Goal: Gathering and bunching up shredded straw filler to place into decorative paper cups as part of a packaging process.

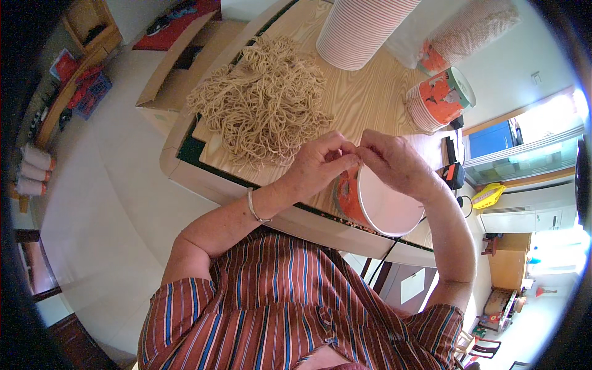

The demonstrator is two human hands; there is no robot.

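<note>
A paper bucket with a red-orange printed outside and a white inside lies tilted near the table's front edge, its mouth toward the right. My left hand is closed in a pinch at the top of the bucket's rim, a bangle on its wrist. Right beside it, my right hand is closed too, its fingertips meeting the left ones. Whatever sits between the fingertips is too small or hidden to make out. To the left of the hands spreads a loose heap of beige cords.
A tall stack of striped white buckets stands at the table's back. Nested red-orange buckets lie to the right, near a plastic-wrapped stack. An open cardboard box adjoins the table's left side. A dark cable hangs over the front edge.
</note>
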